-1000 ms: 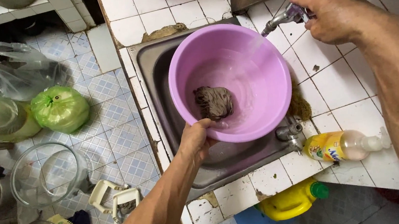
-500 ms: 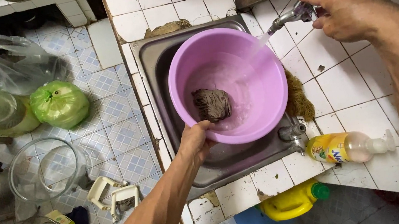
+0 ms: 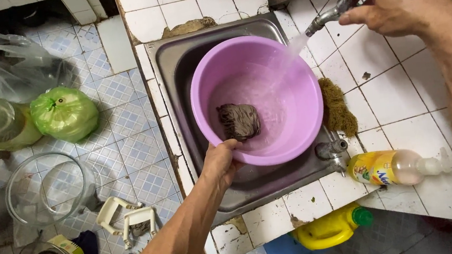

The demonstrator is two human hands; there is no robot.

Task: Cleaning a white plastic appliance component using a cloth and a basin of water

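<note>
Left hand (image 3: 220, 164) closed on near rim of purple basin (image 3: 256, 98); basin held tilted inside steel sink (image 3: 171, 60). Right hand (image 3: 392, 0) wrapped around tap (image 3: 329, 16), fingers closed on what is probably the handle, hidden by palm. Water stream directed into basin, landing beside dark scrub pad (image 3: 239, 121) on basin floor. Basin best kept steady under stream, flow kept moderate so splash is contained. Brown sponge (image 3: 337, 108) and dish-soap bottle (image 3: 395, 166) seen on tiled counter (image 3: 396, 92).

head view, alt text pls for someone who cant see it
A left hand grips the rim of a round purple plastic basin in a steel sink, while the right hand holds a metal tap pouring water over a brown scrubbing pad inside.
</note>
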